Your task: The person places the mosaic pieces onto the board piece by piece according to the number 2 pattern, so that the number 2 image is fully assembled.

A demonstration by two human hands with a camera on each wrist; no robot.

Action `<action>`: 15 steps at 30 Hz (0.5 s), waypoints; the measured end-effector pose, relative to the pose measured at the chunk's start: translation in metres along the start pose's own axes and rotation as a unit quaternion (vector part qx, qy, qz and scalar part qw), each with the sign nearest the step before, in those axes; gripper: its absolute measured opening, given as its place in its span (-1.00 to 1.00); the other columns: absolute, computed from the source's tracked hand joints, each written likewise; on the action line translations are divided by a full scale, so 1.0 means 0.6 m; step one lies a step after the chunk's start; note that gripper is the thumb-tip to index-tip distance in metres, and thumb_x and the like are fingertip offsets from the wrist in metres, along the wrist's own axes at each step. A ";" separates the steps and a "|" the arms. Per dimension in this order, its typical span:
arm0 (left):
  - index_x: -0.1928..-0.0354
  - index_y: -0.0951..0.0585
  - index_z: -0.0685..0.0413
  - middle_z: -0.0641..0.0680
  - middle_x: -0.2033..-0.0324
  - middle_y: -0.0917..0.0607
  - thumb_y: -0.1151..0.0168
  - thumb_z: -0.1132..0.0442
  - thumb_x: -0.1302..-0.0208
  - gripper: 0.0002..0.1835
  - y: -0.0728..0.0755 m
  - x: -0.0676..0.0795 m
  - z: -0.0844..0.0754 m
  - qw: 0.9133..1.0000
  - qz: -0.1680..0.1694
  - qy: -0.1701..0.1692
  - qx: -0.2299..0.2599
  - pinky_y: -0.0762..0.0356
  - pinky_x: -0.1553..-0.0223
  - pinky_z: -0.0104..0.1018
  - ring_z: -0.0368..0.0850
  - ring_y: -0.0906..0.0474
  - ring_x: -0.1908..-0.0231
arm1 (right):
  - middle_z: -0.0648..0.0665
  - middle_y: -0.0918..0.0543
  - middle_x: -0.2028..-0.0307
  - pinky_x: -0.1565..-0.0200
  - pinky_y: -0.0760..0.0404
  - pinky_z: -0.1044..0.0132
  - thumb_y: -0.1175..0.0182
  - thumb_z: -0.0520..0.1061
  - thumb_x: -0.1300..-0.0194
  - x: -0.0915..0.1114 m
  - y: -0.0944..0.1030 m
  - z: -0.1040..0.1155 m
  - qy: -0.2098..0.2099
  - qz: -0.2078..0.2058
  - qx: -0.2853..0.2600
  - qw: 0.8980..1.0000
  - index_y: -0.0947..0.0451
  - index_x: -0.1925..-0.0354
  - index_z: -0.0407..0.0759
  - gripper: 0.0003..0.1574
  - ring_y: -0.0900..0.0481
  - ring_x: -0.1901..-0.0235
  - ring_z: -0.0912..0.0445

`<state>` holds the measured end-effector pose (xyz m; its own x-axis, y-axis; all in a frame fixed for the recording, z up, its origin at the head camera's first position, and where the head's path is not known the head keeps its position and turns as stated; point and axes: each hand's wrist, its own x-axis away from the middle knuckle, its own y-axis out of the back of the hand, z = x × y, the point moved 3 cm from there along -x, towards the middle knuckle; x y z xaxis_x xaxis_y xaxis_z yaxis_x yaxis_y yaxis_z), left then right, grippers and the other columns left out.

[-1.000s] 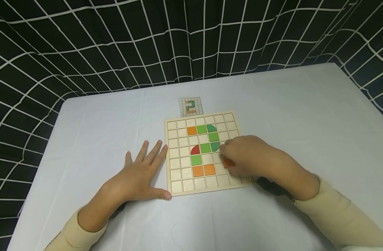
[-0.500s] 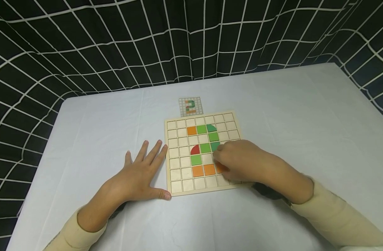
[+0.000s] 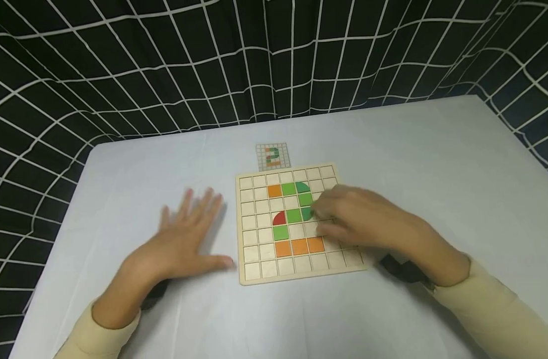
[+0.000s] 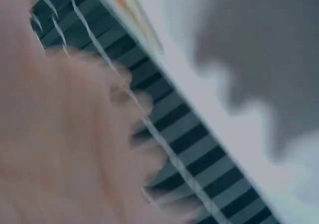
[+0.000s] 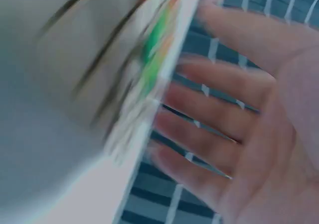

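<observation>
A wooden grid board [image 3: 252, 252] lies on the table with coloured tiles in its cells. Three orange tiles [image 3: 299, 246] sit side by side in a lower row; green tiles [image 3: 294, 216], a red quarter-round tile [image 3: 279, 218] and another orange tile [image 3: 274, 191] are higher up. Over the board's right part is my right hand [image 3: 363, 214], fingers loosely bent and thumb apart; the right wrist view shows nothing between them. It hides several right-hand cells. My left hand [image 3: 177, 247], blurred, is left of the board with fingers spread and touches no tile.
Behind the board lies a small pattern card [image 3: 273, 156] printed with a similar coloured figure on a grid. A white cloth [image 3: 417, 144] covers the table. Dark curtains [image 3: 238, 60] with white grid lines stand around its back and sides.
My right hand set an orange tile beside the other two in the lower row, let go and drew away up and right. My left hand moved left, off the board's edge.
</observation>
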<state>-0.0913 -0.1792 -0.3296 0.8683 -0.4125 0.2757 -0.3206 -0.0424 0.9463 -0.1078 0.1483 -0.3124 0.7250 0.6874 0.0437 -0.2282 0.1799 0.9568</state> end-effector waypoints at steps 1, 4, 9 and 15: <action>-0.61 0.27 -0.06 0.11 -0.56 0.39 -0.02 -0.65 -0.07 0.31 0.013 0.001 0.017 0.999 -0.025 0.023 -0.007 0.70 -0.17 0.50 0.26 0.70 -0.45 | -0.17 -0.62 -0.06 -0.13 -0.46 0.01 -0.27 0.14 -0.37 0.009 0.004 -0.021 -0.027 -0.011 -0.003 1.000 -0.62 -0.08 -0.12 -0.54 -0.51 -0.11 -0.09; -0.60 0.34 -0.03 0.12 -0.52 0.52 0.05 -0.64 -0.13 0.28 0.043 0.005 0.064 0.992 -0.090 0.090 -0.021 0.92 -0.07 0.39 0.17 0.87 -0.37 | -0.28 0.09 -0.57 -0.38 0.14 -0.33 -0.03 0.37 -0.46 0.039 0.012 -0.086 -0.134 -0.012 0.011 0.991 0.02 -0.60 -0.09 0.01 0.26 -0.53 -0.27; -0.58 0.39 -0.01 0.12 -0.51 0.57 0.00 -0.60 -0.15 0.29 0.042 0.005 0.095 0.990 -0.094 0.103 0.022 0.91 -0.07 0.42 0.15 0.88 -0.37 | -0.23 0.51 -0.55 -0.27 0.51 -0.45 0.18 0.50 -0.45 0.063 0.019 -0.146 -0.230 0.009 0.026 0.973 0.37 -0.62 -0.01 0.13 0.68 -0.45 -0.27; -0.58 0.39 -0.05 0.07 -0.52 0.56 -0.02 -0.59 -0.16 0.27 0.037 0.001 0.084 0.991 -0.106 0.077 0.026 0.93 -0.10 0.36 0.10 0.87 -0.38 | -0.23 0.48 -0.56 -0.26 0.57 -0.43 0.17 0.49 -0.44 0.060 0.024 -0.144 -0.227 0.000 0.023 0.974 0.34 -0.62 -0.02 0.12 0.70 -0.46 -0.22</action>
